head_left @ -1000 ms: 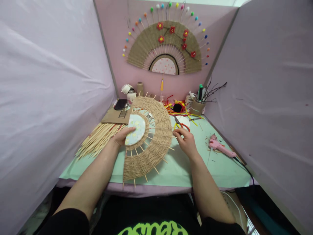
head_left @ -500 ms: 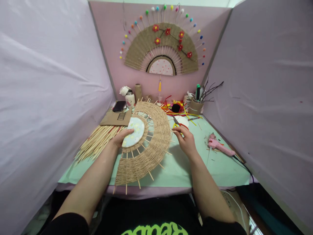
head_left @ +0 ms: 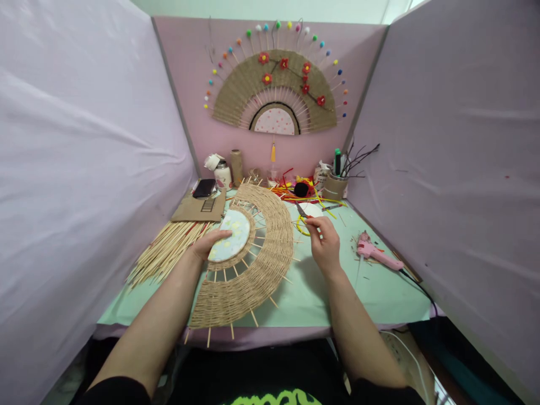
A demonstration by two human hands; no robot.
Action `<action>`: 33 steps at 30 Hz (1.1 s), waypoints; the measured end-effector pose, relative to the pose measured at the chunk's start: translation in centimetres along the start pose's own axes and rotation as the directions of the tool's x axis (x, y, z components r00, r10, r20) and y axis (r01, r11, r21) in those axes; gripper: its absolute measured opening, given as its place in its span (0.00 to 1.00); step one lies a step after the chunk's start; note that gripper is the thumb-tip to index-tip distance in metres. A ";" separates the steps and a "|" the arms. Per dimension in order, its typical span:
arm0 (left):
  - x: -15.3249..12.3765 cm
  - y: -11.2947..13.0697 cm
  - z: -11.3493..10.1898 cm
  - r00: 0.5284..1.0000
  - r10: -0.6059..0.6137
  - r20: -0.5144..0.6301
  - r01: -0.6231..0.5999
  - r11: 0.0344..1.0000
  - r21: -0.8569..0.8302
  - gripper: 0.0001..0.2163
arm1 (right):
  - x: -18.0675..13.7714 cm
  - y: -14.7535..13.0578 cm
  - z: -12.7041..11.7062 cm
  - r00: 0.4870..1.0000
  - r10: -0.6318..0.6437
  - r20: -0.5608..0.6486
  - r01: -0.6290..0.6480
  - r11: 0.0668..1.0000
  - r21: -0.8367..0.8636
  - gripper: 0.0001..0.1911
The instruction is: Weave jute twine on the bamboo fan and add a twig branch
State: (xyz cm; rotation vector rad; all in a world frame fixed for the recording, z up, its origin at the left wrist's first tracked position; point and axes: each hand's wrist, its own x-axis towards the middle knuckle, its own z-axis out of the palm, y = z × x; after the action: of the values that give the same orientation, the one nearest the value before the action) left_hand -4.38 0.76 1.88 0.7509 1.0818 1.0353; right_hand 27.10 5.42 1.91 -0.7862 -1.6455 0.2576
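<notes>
My left hand (head_left: 208, 243) grips a half-round woven fan (head_left: 276, 247) by its inner half-disc, the thumb lying on the pale blue patterned cloth (head_left: 236, 229). Thin sticks cross the gap in the weave and poke out past its outer edge. The fan is tilted, its curved side facing right. To its right, my right hand (head_left: 324, 239) is closed at the handles of a pair of scissors (head_left: 301, 211), mostly covering them; the blades point up and left. A yellow ring-shaped piece (head_left: 300, 226) lies beside the fingers.
A bundle of thin sticks (head_left: 162, 253) and a cardboard piece (head_left: 198, 207) lie left. A pink glue gun (head_left: 377, 253) with a cord rests right. Bottle (head_left: 223, 175), twine roll (head_left: 237, 167), coloured pipe cleaners (head_left: 284, 194) and pen holder (head_left: 335, 187) stand or lie behind. A finished fan (head_left: 236, 93) hangs above.
My right hand has left the fan's outer edge and closed on the scissors' handles. The fan, still in my left hand, has shifted slightly down and left in view.
</notes>
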 end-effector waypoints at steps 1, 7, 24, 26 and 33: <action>0.0 0.0 0.0 1.000 -0.008 -0.008 0.008 1.000 0.002 0.22 | 0.0 0.0 0.0 1.000 -0.016 -0.015 0.015 1.000 -0.007 0.07; -0.1 -0.3 0.0 0.997 -0.058 0.041 0.056 0.996 0.066 0.22 | 0.2 -0.1 -0.1 0.997 -0.030 -0.066 0.030 1.000 0.002 0.06; -0.1 -0.6 -0.4 0.991 0.047 0.125 -0.057 0.996 0.072 0.26 | 0.8 -0.5 1.1 0.940 0.276 0.202 -0.301 0.948 0.104 0.09; -0.5 -0.1 -0.2 0.988 0.080 0.133 -0.091 0.993 0.075 0.27 | 1.5 -1.1 1.3 0.926 0.271 0.262 -0.305 0.947 0.097 0.08; -2.7 2.4 -1.8 0.983 0.143 0.117 -0.153 0.984 0.090 0.29 | 6.7 -3.4 2.2 0.791 0.192 0.581 -0.380 0.899 0.220 0.06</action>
State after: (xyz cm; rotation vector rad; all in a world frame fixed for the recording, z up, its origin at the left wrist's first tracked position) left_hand -7.10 -0.86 4.31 0.9691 0.9990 1.0591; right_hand 23.62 7.55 8.58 -0.7447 -1.9341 1.0388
